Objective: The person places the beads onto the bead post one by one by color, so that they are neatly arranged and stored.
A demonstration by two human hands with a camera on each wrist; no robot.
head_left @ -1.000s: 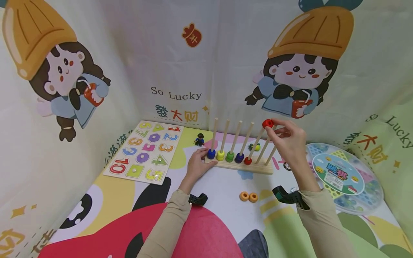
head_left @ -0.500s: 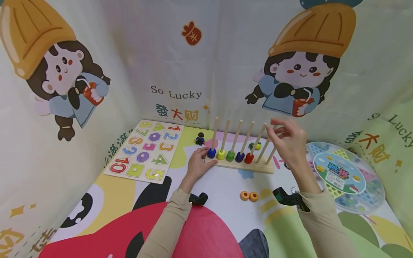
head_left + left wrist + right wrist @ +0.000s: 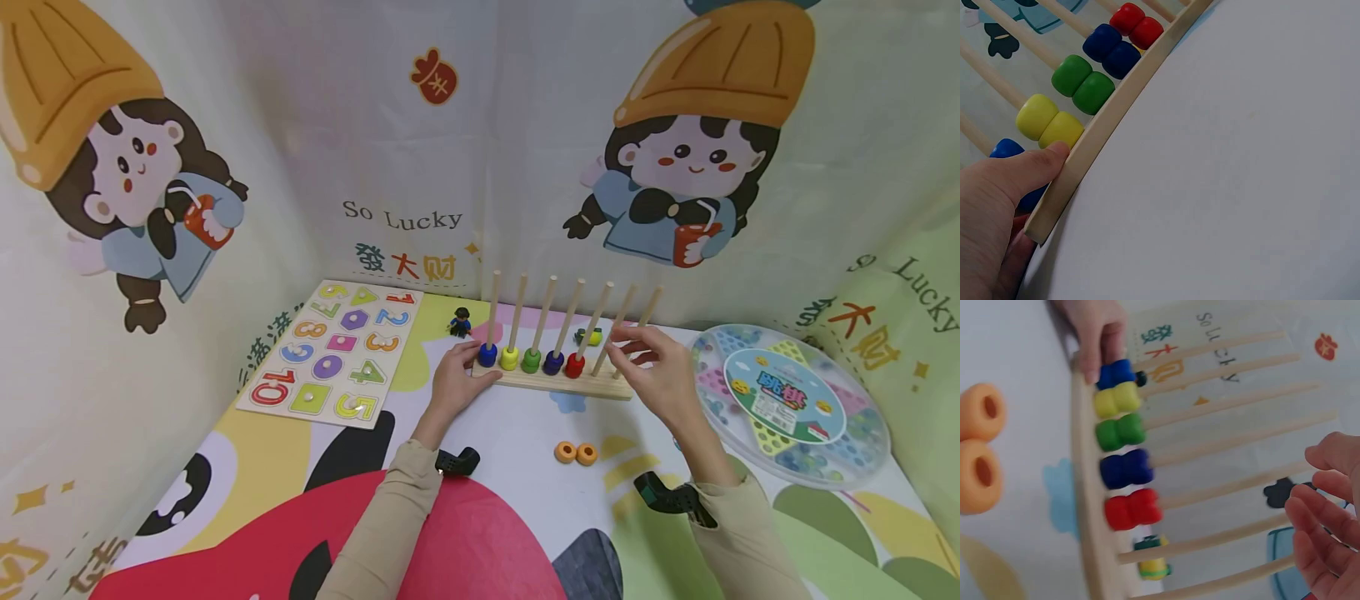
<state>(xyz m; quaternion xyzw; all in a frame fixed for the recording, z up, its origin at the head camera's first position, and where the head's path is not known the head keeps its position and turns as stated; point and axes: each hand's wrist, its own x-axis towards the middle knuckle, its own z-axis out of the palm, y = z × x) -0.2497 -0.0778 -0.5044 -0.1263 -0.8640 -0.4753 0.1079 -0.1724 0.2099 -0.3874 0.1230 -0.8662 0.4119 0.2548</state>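
A wooden base [image 3: 555, 383] carries seven upright rods. The five left rods each hold a pair of beads: blue, yellow, green, dark blue and red [image 3: 574, 365]; the two right rods are bare. My left hand [image 3: 453, 379] holds the base's left end, thumb [image 3: 1054, 156] on its front edge by the yellow beads [image 3: 1047, 122] and fingers [image 3: 1094, 337] by the blue pair. My right hand [image 3: 648, 371] hovers at the bare right rods with loosely spread fingers [image 3: 1329, 512] and holds nothing. The red beads [image 3: 1134, 509] sit low on their rod. Two orange rings [image 3: 576, 452] lie in front of the base.
A number puzzle board [image 3: 333, 354] lies at the left and a round clear game box [image 3: 787, 404] at the right. A small toy figure [image 3: 460, 322] and a green-yellow toy [image 3: 589, 337] stand behind the base. Printed cloth walls close in the back and sides.
The red bead that my right hand held at a rod's tip has slid down onto the other red bead. That hand, now without a bead, has dropped lower. My left hand has not moved.
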